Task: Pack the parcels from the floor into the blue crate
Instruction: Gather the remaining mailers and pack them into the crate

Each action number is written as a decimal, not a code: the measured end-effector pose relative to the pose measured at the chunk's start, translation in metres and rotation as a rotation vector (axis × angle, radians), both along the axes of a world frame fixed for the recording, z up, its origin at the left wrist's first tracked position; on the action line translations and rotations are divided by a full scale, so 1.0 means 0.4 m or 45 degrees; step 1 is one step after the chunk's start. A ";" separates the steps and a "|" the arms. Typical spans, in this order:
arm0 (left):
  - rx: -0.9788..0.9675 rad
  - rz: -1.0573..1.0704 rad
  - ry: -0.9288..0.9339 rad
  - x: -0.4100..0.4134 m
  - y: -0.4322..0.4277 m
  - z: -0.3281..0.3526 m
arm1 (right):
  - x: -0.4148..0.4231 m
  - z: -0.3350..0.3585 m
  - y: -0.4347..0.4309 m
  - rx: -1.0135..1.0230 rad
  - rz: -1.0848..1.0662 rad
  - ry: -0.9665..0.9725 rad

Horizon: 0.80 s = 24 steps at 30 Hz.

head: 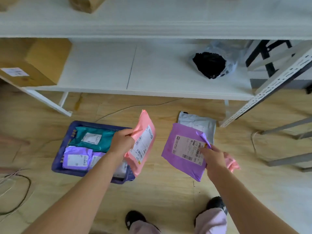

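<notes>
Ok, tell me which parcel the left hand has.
The pink parcel, gripped by the left hand above the blue crate's right side. The right hand holds the purple parcel instead.

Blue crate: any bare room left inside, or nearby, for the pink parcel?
Inside the blue crate it is crowded: teal parcel at the back, lilac parcels in front. The pink parcel in the left hand hides its right side. Free: wood floor between the crate and the purple parcel in the right hand.
</notes>
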<state>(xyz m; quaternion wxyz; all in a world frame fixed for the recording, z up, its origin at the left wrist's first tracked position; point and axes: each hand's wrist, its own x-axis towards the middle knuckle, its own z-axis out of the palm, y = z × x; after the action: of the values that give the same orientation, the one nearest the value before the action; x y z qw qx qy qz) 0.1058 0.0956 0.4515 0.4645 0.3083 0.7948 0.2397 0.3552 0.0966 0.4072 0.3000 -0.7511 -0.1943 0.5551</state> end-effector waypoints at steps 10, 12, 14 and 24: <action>0.014 0.061 0.124 -0.376 -0.166 -0.009 | -0.432 0.028 -0.039 -0.011 0.324 0.017; 0.011 0.030 0.209 -0.425 -0.175 -0.033 | -0.490 0.017 -0.031 0.002 0.410 -0.024; 0.004 -0.007 0.268 -0.464 -0.175 -0.055 | -0.538 0.008 -0.022 0.014 0.454 -0.052; -0.132 0.040 0.119 -0.701 -0.053 -0.151 | -0.732 -0.082 0.116 -0.065 0.530 -0.168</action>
<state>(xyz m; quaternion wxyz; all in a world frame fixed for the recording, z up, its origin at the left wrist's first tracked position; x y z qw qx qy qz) -0.1744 0.0745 0.3911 0.4385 0.2821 0.8317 0.1911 0.0624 0.1430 0.3746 0.1463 -0.7369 -0.3502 0.5593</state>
